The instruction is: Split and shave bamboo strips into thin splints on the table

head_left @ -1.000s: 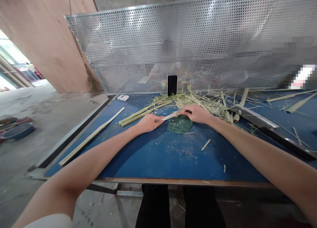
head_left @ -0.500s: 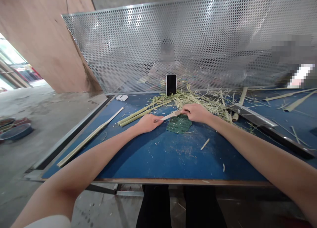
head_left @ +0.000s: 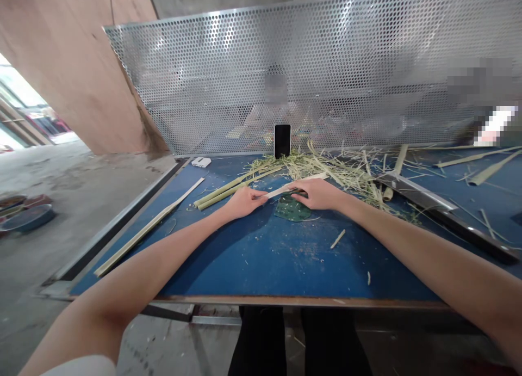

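Blue table, viewed from the worker's head, with objects listed from left to right; at far left, on the floor beyond the table, a blue basin; on the table's left side, a long split stalk lying obliquely, with a small white object near the back edge; next, two green stalks lying side by side, their near ends just beside the left hand; this hand is closed, thumb and fingers pinching the near end of the pale strip; the strip spans the gap between the hands, at table centre, and slants up to the right; behind it, a dark-screened phone stands upright before the perforated metal panel; below it, a flecked dark green patch lies partly under the right hand; this hand is curled over the strip, thumb and forefinger nearly together, the strip's far end emerging beyond the knuckles; whether it holds anything else cannot be told; farther right, a heap of shavings, then a broad-bladed knife, its dark handle toward the lower right.
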{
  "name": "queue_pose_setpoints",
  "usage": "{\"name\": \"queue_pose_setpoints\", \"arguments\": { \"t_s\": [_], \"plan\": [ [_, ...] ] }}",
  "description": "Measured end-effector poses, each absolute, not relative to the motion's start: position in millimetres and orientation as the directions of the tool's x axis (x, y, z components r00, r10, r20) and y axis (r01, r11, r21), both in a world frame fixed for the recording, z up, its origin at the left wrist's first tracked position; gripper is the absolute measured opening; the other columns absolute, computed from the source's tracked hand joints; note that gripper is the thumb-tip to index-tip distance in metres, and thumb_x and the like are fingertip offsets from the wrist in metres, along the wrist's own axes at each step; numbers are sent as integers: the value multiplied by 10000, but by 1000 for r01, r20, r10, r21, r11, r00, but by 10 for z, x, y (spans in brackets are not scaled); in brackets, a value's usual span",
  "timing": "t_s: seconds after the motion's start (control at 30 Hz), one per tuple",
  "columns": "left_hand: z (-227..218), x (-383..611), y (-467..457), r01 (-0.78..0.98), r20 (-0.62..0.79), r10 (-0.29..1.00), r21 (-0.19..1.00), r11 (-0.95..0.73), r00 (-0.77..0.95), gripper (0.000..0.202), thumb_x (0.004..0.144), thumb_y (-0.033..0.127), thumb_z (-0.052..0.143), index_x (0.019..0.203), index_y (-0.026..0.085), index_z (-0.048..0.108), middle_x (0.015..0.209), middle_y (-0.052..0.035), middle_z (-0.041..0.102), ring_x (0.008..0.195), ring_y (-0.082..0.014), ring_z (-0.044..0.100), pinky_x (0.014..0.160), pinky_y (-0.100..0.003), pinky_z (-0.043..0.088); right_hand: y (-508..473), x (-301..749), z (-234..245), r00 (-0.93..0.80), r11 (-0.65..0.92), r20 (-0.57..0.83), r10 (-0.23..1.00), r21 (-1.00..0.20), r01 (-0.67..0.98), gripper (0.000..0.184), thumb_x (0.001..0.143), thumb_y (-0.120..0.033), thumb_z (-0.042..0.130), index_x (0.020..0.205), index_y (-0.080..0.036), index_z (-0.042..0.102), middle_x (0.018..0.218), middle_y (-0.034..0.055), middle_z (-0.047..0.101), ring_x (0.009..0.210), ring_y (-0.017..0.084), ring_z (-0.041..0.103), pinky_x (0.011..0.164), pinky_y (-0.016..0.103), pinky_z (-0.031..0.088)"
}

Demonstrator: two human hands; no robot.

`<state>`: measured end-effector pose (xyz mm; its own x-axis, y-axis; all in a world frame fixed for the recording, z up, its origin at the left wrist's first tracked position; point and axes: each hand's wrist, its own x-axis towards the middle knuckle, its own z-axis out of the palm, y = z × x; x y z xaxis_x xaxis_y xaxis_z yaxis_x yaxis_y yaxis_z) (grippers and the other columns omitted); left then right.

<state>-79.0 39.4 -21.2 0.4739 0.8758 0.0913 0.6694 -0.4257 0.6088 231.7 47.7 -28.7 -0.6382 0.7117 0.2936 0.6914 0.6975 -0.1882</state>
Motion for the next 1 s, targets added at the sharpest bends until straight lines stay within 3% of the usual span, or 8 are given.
{"name": "queue_pose_setpoints", "arguments": {
  "t_s": [0.17, 0.37, 0.53, 0.7, 0.83, 1.0],
  "plan": [
    [-217, -797, 394, 680, 86, 878, 598, -424, 471, 558, 985, 548, 601, 1326, 178, 842, 601, 27, 528, 596, -125, 277, 564, -272, 229, 474, 2319, -306, -689, 732, 272, 671, -99, 674, 467, 1074, -388, 549, 1482, -241, 719, 1152, 94, 845, 755, 224, 736, 708, 353, 525],
    [-237, -807, 412, 676, 92, 872, 595, -434, 480, 559, 983, 547, 602, 1328, 177, 840, 609, 27, 563, 592, -127, 290, 563, -273, 240, 495, 2332, -318, -716, 777, 329, 615, -100, 621, 429, 1065, -355, 543, 1435, -289, 749, 1153, 71, 845, 852, 238, 754, 758, 357, 532],
    [-208, -794, 387, 673, 96, 868, 593, -443, 487, 561, 993, 541, 597, 1330, 163, 838, 580, 37, 487, 581, -122, 271, 557, -277, 220, 501, 2345, -265, -596, 674, 328, 733, -231, 701, 419, 1097, -489, 524, 1422, -255, 645, 1044, 86, 824, 810, 261, 734, 722, 359, 494],
    [-199, -784, 379, 681, 103, 871, 582, -445, 480, 561, 991, 535, 602, 1326, 151, 838, 588, 38, 487, 585, -123, 280, 563, -277, 238, 592, 2419, -250, -523, 584, 283, 804, -210, 784, 230, 1115, -393, 465, 1200, -248, 621, 823, 51, 734, 658, 239, 626, 645, 353, 396],
    [-195, -783, 375, 687, 110, 867, 566, -456, 485, 558, 997, 526, 596, 1332, 149, 835, 581, 32, 498, 582, -126, 280, 561, -279, 237, 655, 2462, -267, -587, 649, 342, 733, -96, 755, 222, 1110, -339, 457, 1052, -243, 649, 1000, 83, 752, 814, 242, 658, 677, 346, 403],
    [-190, -782, 370, 689, 104, 867, 565, -454, 487, 562, 996, 530, 602, 1343, 150, 830, 598, 26, 529, 583, -126, 292, 558, -281, 245, 684, 2495, -294, -603, 698, 441, 665, -80, 711, 311, 1131, -384, 432, 1111, -239, 707, 1106, 94, 760, 995, 266, 689, 786, 366, 475]
  ]
}}
